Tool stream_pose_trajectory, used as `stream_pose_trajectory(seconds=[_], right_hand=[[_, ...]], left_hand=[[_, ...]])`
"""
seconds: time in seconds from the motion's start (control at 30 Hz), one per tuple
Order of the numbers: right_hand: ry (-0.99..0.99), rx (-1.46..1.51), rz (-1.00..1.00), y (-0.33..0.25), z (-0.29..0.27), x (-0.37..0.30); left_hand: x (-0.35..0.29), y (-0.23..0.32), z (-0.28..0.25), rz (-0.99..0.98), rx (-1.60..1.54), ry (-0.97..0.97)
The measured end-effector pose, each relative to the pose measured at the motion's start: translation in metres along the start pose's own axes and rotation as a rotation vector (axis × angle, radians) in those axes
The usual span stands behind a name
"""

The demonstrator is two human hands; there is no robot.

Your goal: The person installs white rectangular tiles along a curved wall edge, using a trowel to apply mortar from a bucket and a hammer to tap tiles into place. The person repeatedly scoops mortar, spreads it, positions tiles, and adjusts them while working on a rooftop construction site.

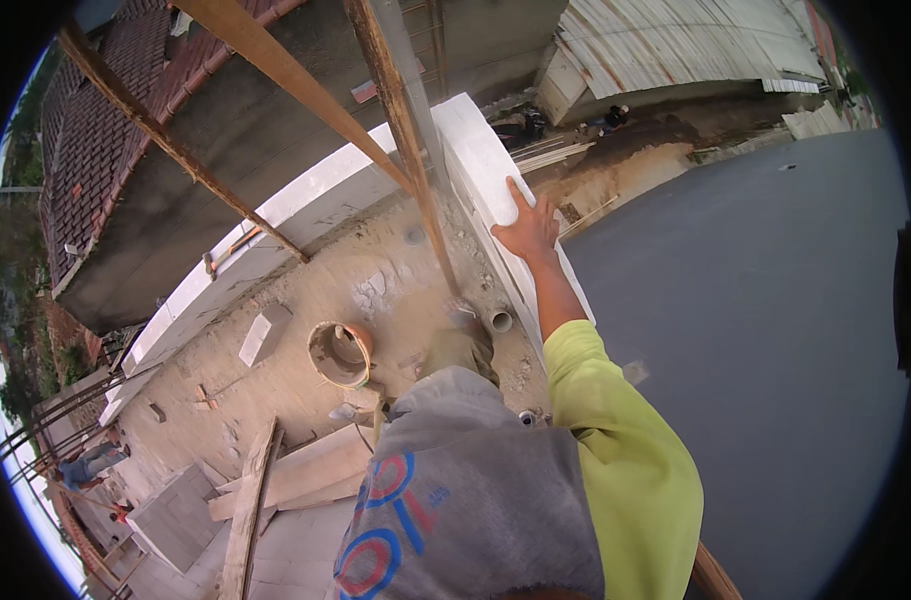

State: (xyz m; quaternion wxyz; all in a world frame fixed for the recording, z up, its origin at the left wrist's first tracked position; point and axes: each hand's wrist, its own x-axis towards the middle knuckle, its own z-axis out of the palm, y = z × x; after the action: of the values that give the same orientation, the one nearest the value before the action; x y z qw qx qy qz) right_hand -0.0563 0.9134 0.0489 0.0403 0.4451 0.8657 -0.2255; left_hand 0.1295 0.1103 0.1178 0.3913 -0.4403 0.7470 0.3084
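Observation:
My right hand [530,230], at the end of a yellow-green sleeve, rests on top of the low white block wall [478,150]. Its fingers are spread, with the forefinger stretched along the wall and the thumb out to the left. Nothing shows in its grasp. My left hand is out of sight. Below the wall, a round bucket [320,362] stands on the sandy floor. A grey pipe stub [500,321] sticks up near the wall's foot.
Wooden poles [405,120] slant up across the far corner. A loose white block [263,336] lies left of the bucket. Planks [310,468] lie near stacked grey blocks [180,520]. Another person [90,466] is at far left. A grey surface [745,330] spreads beyond the right wall.

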Motion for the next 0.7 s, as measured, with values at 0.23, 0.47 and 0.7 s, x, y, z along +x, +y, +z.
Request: stream_pose_trajectory(seconds=[0.23, 0.47, 0.7], right_hand=[[-0.031, -0.012, -0.041, -0.003, -0.002, 0.003], [-0.183, -0.150, -0.059, 0.003, -0.015, -0.037], [-0.218, -0.155, -0.009, -0.002, -0.012, -0.033]], left_hand=[[0.003, 0.020, -0.002, 0.026, 0.028, 0.000], [0.014, 0.023, -0.006, 0.053, 0.035, -0.016], [0.026, 0.022, 0.003, 0.066, 0.028, -0.047]])
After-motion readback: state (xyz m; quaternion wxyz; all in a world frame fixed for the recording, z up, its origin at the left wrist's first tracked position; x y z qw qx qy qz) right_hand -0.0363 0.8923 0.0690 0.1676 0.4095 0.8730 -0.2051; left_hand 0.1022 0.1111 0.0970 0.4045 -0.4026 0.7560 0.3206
